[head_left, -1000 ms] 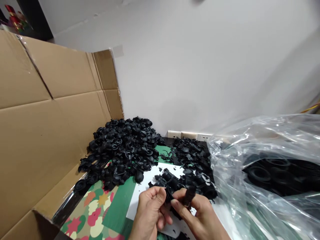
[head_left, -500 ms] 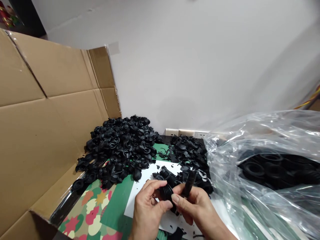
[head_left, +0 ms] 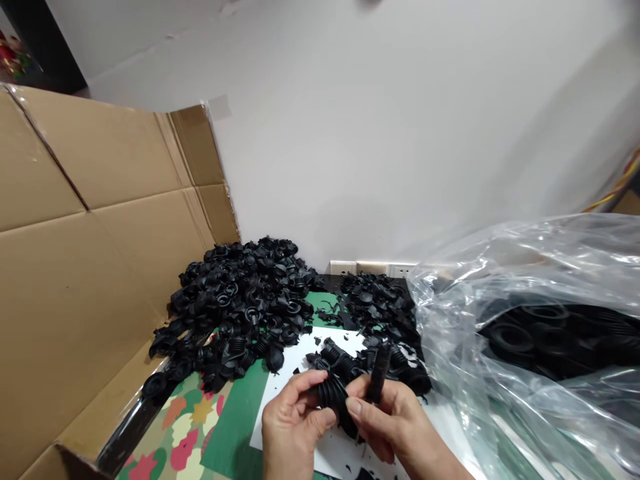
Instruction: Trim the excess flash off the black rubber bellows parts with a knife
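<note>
My left hand (head_left: 295,420) is closed round a black ribbed rubber bellows (head_left: 331,393), thumb and fingers on its sides. My right hand (head_left: 387,417) is wrapped round a tool with a dark handle (head_left: 380,370) that sticks up from the fist. Below that hand a thin tip shows, but the tool's working end is mostly hidden. The right thumb and forefinger meet at the right edge of the bellows. Just beyond my fingers, more ribbed bellows (head_left: 341,360) lie on a white sheet (head_left: 285,387) among black scraps.
A large heap of black rubber pieces (head_left: 240,300) rises at the left, beside a tall cardboard wall (head_left: 125,253). A smaller heap of black scraps (head_left: 377,300) lies at the back. To the right, a clear plastic bag (head_left: 450,320) holds more bellows. Power sockets (head_left: 367,269) line the wall.
The bellows has tilted slightly between my hands, and more of its lower right part shows. Both hands keep their grip. The whole view has shifted a little.
</note>
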{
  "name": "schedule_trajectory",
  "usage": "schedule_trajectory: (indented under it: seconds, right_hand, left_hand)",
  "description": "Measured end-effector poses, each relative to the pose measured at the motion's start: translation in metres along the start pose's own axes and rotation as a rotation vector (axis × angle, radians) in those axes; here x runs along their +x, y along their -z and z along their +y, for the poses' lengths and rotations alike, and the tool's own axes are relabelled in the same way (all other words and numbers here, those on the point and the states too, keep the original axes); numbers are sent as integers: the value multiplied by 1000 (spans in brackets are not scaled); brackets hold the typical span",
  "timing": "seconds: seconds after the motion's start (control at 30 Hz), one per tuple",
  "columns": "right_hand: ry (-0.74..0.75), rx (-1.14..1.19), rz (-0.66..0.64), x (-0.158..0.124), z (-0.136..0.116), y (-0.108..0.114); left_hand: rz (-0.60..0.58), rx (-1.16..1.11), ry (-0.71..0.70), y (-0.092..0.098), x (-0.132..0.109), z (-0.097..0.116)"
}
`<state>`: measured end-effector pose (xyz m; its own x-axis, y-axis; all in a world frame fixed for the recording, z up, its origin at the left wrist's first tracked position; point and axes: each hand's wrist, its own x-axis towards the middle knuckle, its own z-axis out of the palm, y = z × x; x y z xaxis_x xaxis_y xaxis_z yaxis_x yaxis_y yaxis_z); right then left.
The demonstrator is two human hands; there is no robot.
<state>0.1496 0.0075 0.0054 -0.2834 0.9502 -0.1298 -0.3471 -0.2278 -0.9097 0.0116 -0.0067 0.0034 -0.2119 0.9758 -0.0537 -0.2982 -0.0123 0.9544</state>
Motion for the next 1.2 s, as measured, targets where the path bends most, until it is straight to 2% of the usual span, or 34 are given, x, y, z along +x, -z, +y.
schedule_trajectory:
  seconds: [0.17,0.23,0.47,0.57,0.63,0.8,0.97,1.2]
  right_hand:
    - [-26,15,-13,0,-3,-2]
    - [-47,31,-22,1,-3,-2]
    - [-99,154,-48,4,1,1]
    - [-101,178,-55,3,1,1]
    - [-102,171,-60,3,1,1]
    - [-92,113,-35,1,-1,0]
    - [-117,92,-4,2,1,-1]
    - [-15,-87,-12,0,-4,3]
  left_hand:
    - [75,23,-246,-4,-1,-2]
    - [61,42,-279,-5,-2,-1]
    - [-177,175,-208,-3,-1,4]
    - [-226,181,-75,-1,1,2]
    - [-220,174,-3,-1,1,1]
    - [-149,129,-18,-4,0,9]
    - [-162,83,72,-6,1,17]
    - [-99,227,94,-2,2,15]
